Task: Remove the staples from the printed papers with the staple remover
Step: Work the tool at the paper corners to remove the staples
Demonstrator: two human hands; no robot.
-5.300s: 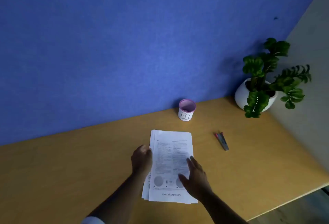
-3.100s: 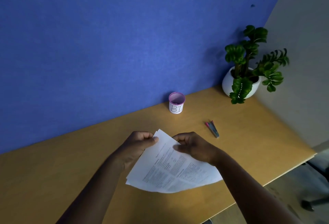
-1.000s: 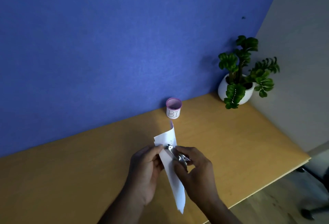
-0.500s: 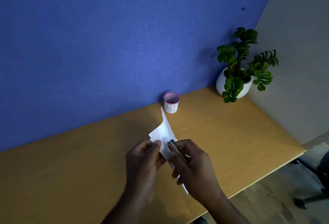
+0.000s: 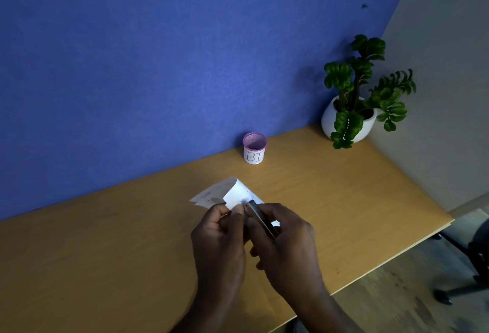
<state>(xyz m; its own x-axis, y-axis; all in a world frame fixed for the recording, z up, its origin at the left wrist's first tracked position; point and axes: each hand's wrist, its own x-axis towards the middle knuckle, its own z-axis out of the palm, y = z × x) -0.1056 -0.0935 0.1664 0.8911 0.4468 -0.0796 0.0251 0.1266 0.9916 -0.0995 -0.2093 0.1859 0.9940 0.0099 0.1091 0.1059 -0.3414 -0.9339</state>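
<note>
Above a wooden surface [image 5: 105,248], a left hand [image 5: 219,242] pinches folded papers [image 5: 232,195] while the right hand [image 5: 285,248] grips a metal staple remover [image 5: 260,217], its tip touching the sheets. The hands hide the lower pages. Beyond the papers stands a pink-rimmed cup [image 5: 254,148] by the blue wall [image 5: 185,55]; farther right of the cup, a potted plant [image 5: 354,105].

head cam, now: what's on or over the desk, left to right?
left hand → right hand holding the staple remover against the papers → potted plant. The mesh cup overlaps the hands' span, further back, so it is left out.
</note>
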